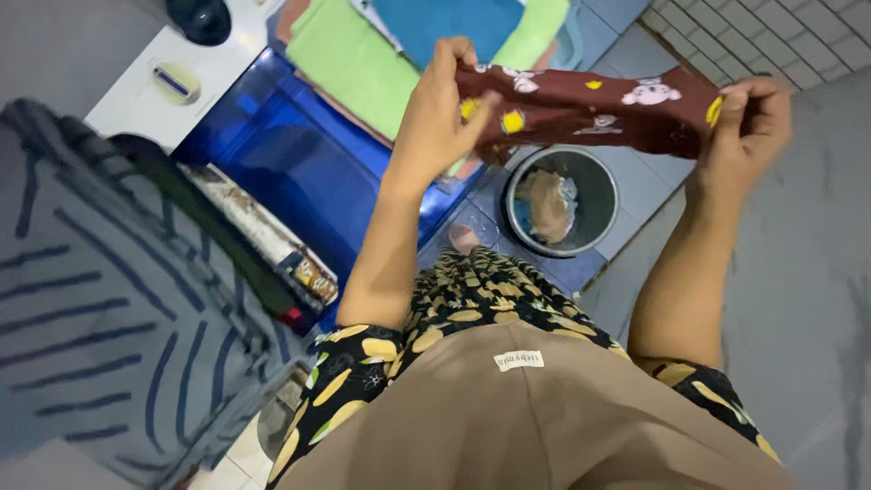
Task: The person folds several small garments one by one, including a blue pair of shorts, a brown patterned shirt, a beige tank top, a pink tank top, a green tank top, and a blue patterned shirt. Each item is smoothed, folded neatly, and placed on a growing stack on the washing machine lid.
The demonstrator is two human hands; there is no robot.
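Nearest the camera, at the bottom centre of the frame, lies a smooth tan cloth (544, 426) with a small white label sewn on it, draped over a black garment with yellow leaf shapes (472, 299) that the person wears. At the left edge hangs a soft grey fabric with dark blue stripes (100, 299), blurred by closeness.

Both forearms rise from the lower middle toward the top of the frame. The left hand (440, 113) pinches one end of a brown printed cloth (590, 107), thumb and fingers closed on the fabric; the right hand (748, 127) grips the other end at the upper right, fingers curled tight around it. The hands are well apart, and the cloth is stretched between them, limp and slightly creased, patterned with yellow spots and pale cartoon figures.

Below the cloth, on a pale tiled floor (635, 186), stands a round grey bucket (562, 200) holding crumpled beige and light-blue fabric. A glossy blue translucent box (290, 154) fills the upper left centre, partly hidden by the left forearm. Above it lies a stack of folded flat cloths (354, 54) in green, blue and pink. A white appliance top (172, 86) sits at the upper left.
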